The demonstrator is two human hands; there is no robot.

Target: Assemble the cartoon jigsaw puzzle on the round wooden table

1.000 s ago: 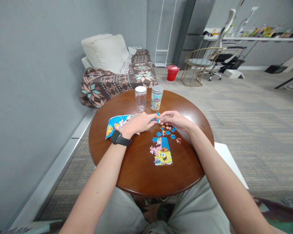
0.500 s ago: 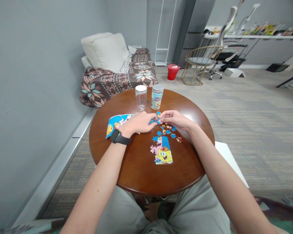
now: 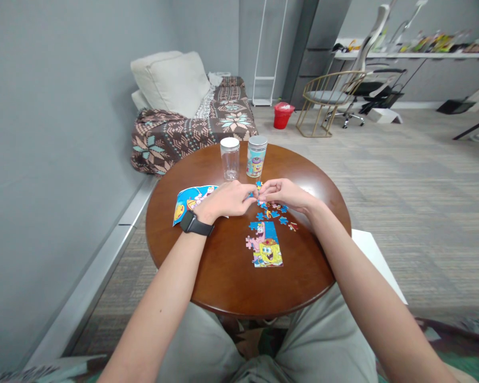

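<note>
At the far middle of the round table, my left hand (image 3: 233, 198), with a black watch on its wrist, curls its thumb and fingers around a blue jigsaw piece (image 3: 251, 195). My right hand (image 3: 281, 192) meets it there, its fingertips pinched at the small pieces; what lies between them is partly hidden. Loose jigsaw pieces (image 3: 275, 214) are scattered just below and under my right hand. Nearer me is a partly joined jigsaw puzzle (image 3: 268, 251) with a yellow and a pink cartoon figure. A blue picture sheet (image 3: 180, 208) lies partly under my left wrist.
Behind my hands stand a clear jar (image 3: 230, 159) with a white lid and a cartoon-printed jar (image 3: 256, 157) with a silvery lid. The wooden table (image 3: 223, 282) has a rounded edge before my lap. A draped sofa (image 3: 191, 130) stands beyond, and a red bin (image 3: 282, 116).
My fingertips have drawn closer together over the loose pieces, and my right hand has shifted slightly left. The joined puzzle, the sheet and the jars have stayed in place.
</note>
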